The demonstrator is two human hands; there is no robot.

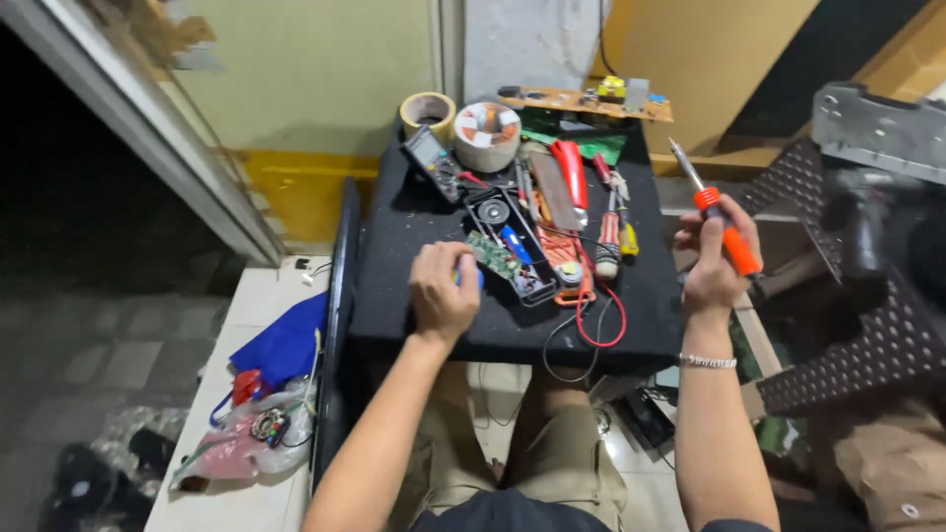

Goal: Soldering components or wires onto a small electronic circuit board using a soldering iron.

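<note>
Soldering iron (717,219) with orange handle held in right hand (711,264), off the right edge of the black work surface (414,296). Metal tip points up and to the left, clear of everything on the surface. Fingers wrapped firmly round the handle; bracelet (707,362) on that wrist.

Left hand (442,291) rests knuckles-up on the black surface, fingers curled shut over a small blue object (477,279), mostly hidden; cannot tell what it is. Just right of this hand: green circuit board (492,255), touching or overlapping the near end of an open black casing (512,241) that lies diagonally and holds a round part and a blue piece.

Further back on the surface: multimeter (431,158), roll of tape (428,111), a white round spool (487,134), a red-handled tool (570,172), screwdrivers (613,236). Red and black wires (596,320) loop over the near edge.

Brown board with components (586,100) at far edge. Blue bag (286,345) on the floor, left of the surface.
</note>
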